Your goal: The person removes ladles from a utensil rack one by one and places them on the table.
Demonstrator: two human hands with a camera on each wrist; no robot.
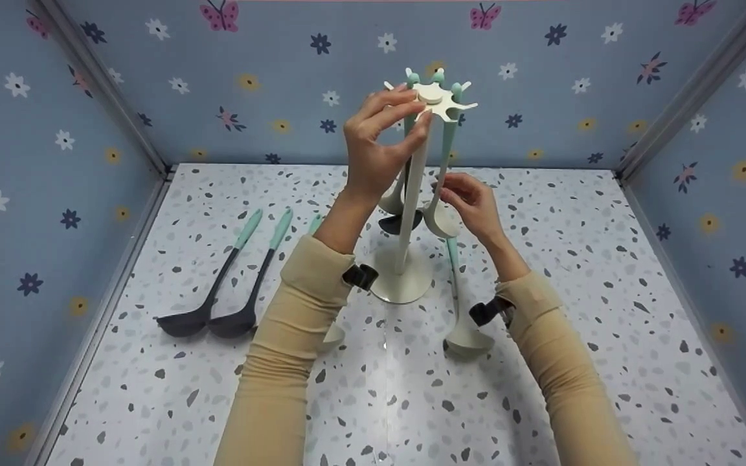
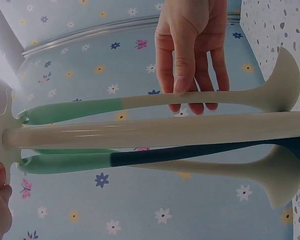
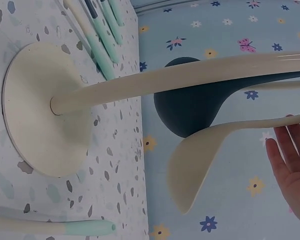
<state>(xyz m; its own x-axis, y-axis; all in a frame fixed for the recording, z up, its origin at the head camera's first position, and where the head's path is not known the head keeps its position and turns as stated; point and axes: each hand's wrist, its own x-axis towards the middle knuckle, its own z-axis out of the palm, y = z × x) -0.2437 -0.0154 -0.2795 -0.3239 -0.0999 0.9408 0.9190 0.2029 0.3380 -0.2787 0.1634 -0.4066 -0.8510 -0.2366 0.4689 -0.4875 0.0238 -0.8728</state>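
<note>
A cream utensil rack [image 1: 412,200] stands upright on a round base, with a hooked plate on top. My left hand [image 1: 378,139] grips the edge of that plate between thumb and fingers. Three mint-handled ladles hang from its hooks. On the right side hangs a cream ladle [image 1: 441,221], its stem pinched between the thumb and fingers of my right hand [image 1: 475,204]. A dark ladle [image 3: 190,100] and a second cream ladle [image 2: 280,175] hang behind the pole. In the right wrist view, the pole partly covers the dark bowl.
Two dark ladles [image 1: 185,321] lie on the speckled table at left. Another cream ladle [image 1: 332,338] is partly hidden by my left forearm. To the right of the base lies a cream ladle [image 1: 469,341]. Flower-patterned walls [image 1: 321,77] enclose the back and sides.
</note>
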